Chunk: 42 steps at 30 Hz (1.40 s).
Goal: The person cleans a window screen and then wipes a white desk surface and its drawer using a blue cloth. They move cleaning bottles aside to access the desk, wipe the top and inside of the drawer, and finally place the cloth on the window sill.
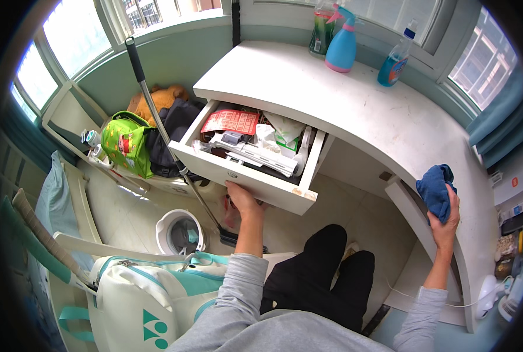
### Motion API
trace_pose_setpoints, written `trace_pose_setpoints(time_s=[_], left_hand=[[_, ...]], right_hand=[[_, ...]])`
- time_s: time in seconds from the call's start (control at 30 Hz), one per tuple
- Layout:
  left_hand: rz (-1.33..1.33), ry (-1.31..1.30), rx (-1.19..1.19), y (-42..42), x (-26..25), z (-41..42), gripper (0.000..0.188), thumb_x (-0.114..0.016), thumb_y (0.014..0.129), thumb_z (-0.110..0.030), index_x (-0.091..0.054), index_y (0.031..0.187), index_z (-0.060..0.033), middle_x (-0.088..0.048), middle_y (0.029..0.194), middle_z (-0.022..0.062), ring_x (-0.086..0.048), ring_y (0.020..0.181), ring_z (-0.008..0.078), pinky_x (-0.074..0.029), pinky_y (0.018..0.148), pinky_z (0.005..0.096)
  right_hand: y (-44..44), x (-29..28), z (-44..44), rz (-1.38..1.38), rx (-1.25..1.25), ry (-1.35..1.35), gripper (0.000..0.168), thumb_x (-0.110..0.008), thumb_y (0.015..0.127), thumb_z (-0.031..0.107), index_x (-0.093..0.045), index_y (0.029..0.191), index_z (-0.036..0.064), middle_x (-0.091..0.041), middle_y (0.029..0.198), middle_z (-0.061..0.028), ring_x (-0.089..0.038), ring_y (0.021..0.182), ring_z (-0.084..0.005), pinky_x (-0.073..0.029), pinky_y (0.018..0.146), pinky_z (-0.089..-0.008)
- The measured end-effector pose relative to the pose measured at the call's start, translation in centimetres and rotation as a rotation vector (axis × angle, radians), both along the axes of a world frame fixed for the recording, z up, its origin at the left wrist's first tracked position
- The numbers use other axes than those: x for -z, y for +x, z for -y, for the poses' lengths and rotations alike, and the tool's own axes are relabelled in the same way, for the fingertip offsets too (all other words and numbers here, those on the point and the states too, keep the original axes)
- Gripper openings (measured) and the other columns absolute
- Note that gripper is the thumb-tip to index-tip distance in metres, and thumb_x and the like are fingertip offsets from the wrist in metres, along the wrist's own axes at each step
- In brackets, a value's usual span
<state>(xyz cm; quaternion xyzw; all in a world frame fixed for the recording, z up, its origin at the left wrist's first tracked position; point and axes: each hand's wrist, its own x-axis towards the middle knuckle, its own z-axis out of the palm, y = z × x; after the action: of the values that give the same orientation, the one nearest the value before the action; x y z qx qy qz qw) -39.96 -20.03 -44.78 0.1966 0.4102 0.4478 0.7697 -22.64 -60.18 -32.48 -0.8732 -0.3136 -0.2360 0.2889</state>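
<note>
My left hand [244, 199] is at the lower edge of an open drawer's front panel [243, 182], its fingers hidden beneath the panel. The white wooden drawer juts out from a curved white desk [331, 92]. Inside it lie a red printed paper [230, 122], a white plastic bar-shaped piece [257, 155], plastic bags [283, 125] and other clutter. A folded dark blue cloth [436, 192] is gripped in my right hand [446, 222], above the desk's right part near its front edge.
A blue spray bottle [341, 49] and a cleaner bottle [395, 61] stand at the desk's back. A long-handled mop [155, 114] leans left of the drawer. A white bucket [162, 229] is on the floor. A Yonex racket bag [129, 299] lies at my left; a green bag [127, 145] sits further back.
</note>
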Motion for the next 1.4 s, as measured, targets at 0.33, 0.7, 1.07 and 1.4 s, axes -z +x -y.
trace_pose_setpoints(time_s=[0.33, 0.7, 1.07, 1.4], left_hand=[[-0.276, 0.282, 0.071, 7.3, 4.8, -3.8, 0.063, -0.028, 0.102, -0.045, -0.039, 0.137, 0.0064, -0.045, 0.139, 0.0214, -0.046, 0.122, 0.0336, -0.035, 0.103, 0.0412], [-0.531, 0.811, 0.236, 14.0, 0.1, -3.7, 0.066, -0.05, 0.094, -0.027, -0.023, 0.142, 0.0104, -0.029, 0.143, 0.0321, -0.033, 0.132, 0.0446, -0.026, 0.11, 0.0486], [-0.316, 0.91, 0.327, 12.1, 1.4, -5.3, 0.049, -0.057, 0.09, -0.012, -0.042, 0.133, 0.0064, -0.05, 0.129, 0.0182, -0.051, 0.115, 0.0252, -0.042, 0.099, 0.0373], [-0.328, 1.54, -0.114, 11.2, -8.2, 1.9, 0.048, -0.058, 0.09, -0.003, -0.044, 0.135, 0.0027, -0.05, 0.133, 0.0166, -0.05, 0.118, 0.0272, -0.041, 0.102, 0.0377]], right_hand=[[0.5, -1.5, -0.3, -0.152, -0.04, 0.008, 0.076, -0.082, 0.068, 0.016, -0.049, 0.136, 0.008, -0.053, 0.136, -0.0126, -0.048, 0.126, -0.0326, -0.036, 0.108, -0.04], [5.5, -2.3, -1.3, -0.466, 0.125, 0.176, 0.067, -0.075, 0.077, 0.045, -0.059, 0.126, 0.004, -0.061, 0.125, -0.0188, -0.058, 0.116, -0.0318, -0.044, 0.1, -0.0374], [0.1, 0.4, -3.0, 0.171, 0.08, -0.01, 0.066, -0.083, 0.064, 0.027, -0.058, 0.123, 0.009, -0.064, 0.114, -0.0143, -0.058, 0.11, -0.0339, -0.042, 0.096, -0.0449], [-13.2, 5.0, 12.4, 0.244, 0.848, 0.211, 0.06, -0.079, 0.071, 0.008, -0.055, 0.127, 0.006, -0.059, 0.117, -0.0145, -0.056, 0.11, -0.0328, -0.042, 0.099, -0.0415]])
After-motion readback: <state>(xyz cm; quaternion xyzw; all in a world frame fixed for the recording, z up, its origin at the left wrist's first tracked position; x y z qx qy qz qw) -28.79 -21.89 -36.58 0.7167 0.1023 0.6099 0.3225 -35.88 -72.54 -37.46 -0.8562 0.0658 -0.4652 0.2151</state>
